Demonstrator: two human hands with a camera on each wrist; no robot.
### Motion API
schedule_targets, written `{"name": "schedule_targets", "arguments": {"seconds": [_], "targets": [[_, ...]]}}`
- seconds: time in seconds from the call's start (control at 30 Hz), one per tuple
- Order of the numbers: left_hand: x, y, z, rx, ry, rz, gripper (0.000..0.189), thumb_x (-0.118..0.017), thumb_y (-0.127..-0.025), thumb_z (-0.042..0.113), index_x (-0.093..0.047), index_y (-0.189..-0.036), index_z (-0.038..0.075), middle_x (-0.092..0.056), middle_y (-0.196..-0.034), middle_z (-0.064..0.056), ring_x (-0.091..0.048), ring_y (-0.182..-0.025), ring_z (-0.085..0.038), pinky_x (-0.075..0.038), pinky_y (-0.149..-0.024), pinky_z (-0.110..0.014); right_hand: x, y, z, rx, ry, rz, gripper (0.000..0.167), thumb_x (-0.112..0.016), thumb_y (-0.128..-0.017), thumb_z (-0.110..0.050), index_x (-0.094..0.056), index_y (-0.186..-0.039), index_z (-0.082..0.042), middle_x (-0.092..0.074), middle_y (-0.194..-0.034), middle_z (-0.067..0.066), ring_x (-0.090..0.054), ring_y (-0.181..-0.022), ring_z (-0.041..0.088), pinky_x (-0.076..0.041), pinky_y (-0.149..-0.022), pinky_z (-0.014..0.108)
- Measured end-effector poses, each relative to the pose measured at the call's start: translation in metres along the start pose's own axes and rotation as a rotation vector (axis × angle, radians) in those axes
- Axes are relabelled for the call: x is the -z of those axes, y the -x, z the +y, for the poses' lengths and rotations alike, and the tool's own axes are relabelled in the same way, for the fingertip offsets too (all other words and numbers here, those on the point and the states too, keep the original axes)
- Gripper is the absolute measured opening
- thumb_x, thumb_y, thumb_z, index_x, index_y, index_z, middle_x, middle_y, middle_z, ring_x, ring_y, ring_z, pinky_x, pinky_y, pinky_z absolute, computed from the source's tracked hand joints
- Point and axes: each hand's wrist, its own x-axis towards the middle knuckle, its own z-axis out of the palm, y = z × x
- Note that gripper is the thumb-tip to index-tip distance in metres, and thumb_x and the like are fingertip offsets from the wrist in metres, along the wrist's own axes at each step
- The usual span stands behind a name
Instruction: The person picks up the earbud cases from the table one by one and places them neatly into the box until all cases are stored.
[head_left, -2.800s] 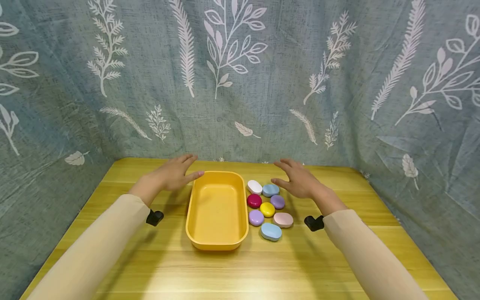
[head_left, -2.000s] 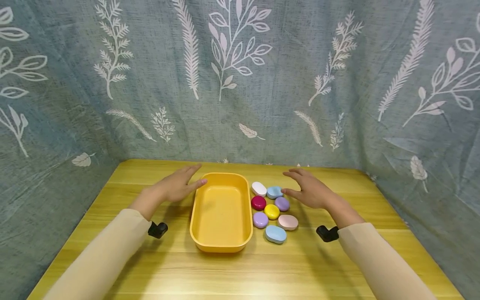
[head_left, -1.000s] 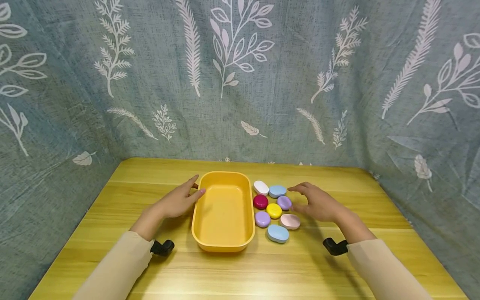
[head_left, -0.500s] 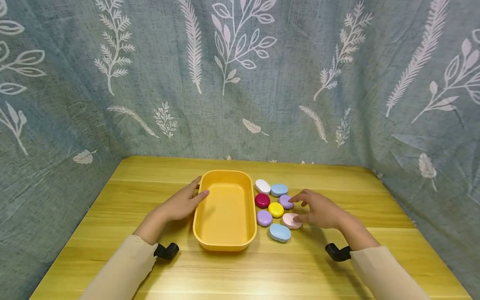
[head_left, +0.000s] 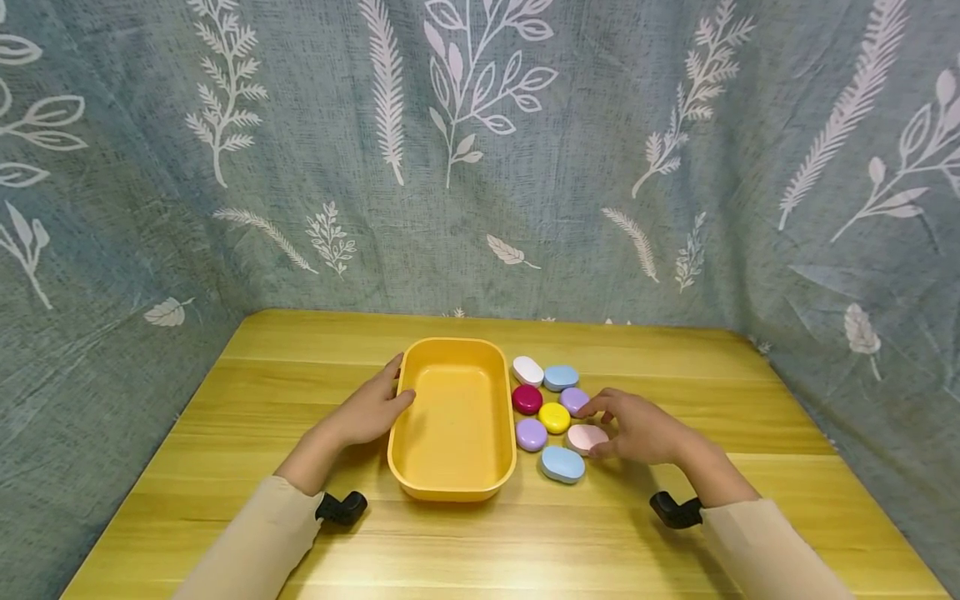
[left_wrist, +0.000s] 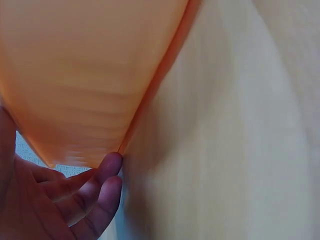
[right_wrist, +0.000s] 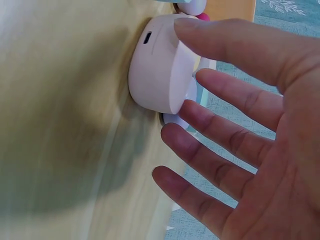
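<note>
I am at a pale wooden table (head_left: 675,533) whose grain runs left to right, closed in on three sides by a grey-blue cloth (head_left: 585,150) printed with white leaves and ferns. My left hand (head_left: 367,410) lies against the left wall of the yellow tray (head_left: 420,487), thumb up near its far left corner and fingertips on the rim; from my left wrist I see my fingers (left_wrist: 107,170) loosely curled against the tray's outer wall, touching it rather than wrapped round it. The tray is an oblong with rounded corners, its long axis running away from me toward the cloth, and nothing lies in it. Just right of it sit eight small rounded cases in a cluster: a white case (head_left: 527,370) and a blue case (head_left: 560,377) at the far end, then a dark red case (head_left: 527,399), a yellow case (head_left: 554,417) and a purple case (head_left: 573,398), then a lilac case (head_left: 531,434), and nearest me a light blue case (head_left: 562,463). My right hand (head_left: 637,427) is on the pink case (head_left: 583,436), which lies flat on the table between the yellow and light blue ones, its long axis across me, left to right. From my right wrist, the pink case (right_wrist: 157,65) shows a small port on its side; my thumb lies along one edge, and my other fingers (right_wrist: 230,137) are spread and nearly straight beside it, not yet closed round it.
</note>
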Motion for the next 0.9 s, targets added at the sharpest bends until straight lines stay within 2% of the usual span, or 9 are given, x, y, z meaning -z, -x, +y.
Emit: {"name": "schedule_targets", "arguments": {"seconds": [0.27,0.4,0.67,0.9], "targets": [[-0.0022,-0.0038,0.0001,-0.001,0.000,0.033,0.068,-0.043,-0.110,0.024,-0.010,-0.168,0.012,-0.034,-0.167,-0.015,-0.047,-0.147,-0.034,-0.044,-0.116,-0.053,-0.0051,-0.0057,0.0018,0.016,0.005,0.001,0.043,-0.087,-0.084,-0.025,-0.074,-0.123,-0.014,-0.066,-0.119,0.006,-0.061,-0.101,0.020,-0.051,-0.084,0.034],[-0.0032,-0.0068,0.0004,-0.004,0.000,0.033,0.066,-0.043,-0.111,0.024,-0.012,-0.168,0.012,-0.035,-0.166,-0.015,-0.048,-0.146,-0.035,-0.044,-0.115,-0.054,-0.0070,-0.0080,0.0021,0.030,0.011,0.005,0.040,-0.086,-0.084,-0.025,-0.075,-0.122,-0.013,-0.067,-0.116,0.004,-0.059,-0.098,0.017,-0.050,-0.083,0.033],[-0.0052,-0.0078,0.0009,-0.006,0.026,0.031,0.062,-0.043,-0.111,0.026,-0.018,-0.167,0.012,-0.036,-0.165,-0.015,-0.052,-0.142,-0.036,-0.046,-0.113,-0.054,-0.0084,-0.0100,0.0024,-0.003,-0.021,-0.008,0.039,-0.086,-0.084,-0.022,-0.075,-0.120,-0.014,-0.067,-0.109,0.000,-0.059,-0.095,0.015,-0.049,-0.080,0.029],[-0.0062,-0.0088,-0.0015,-0.020,0.058,0.021,0.061,-0.040,-0.112,0.027,-0.017,-0.167,0.012,-0.031,-0.167,-0.016,-0.050,-0.143,-0.037,-0.047,-0.113,-0.054,-0.0087,-0.0097,0.0040,0.000,-0.020,-0.007,0.037,-0.085,-0.085,-0.020,-0.075,-0.121,-0.014,-0.068,-0.108,-0.002,-0.060,-0.095,0.014,-0.051,-0.081,0.030]]}}
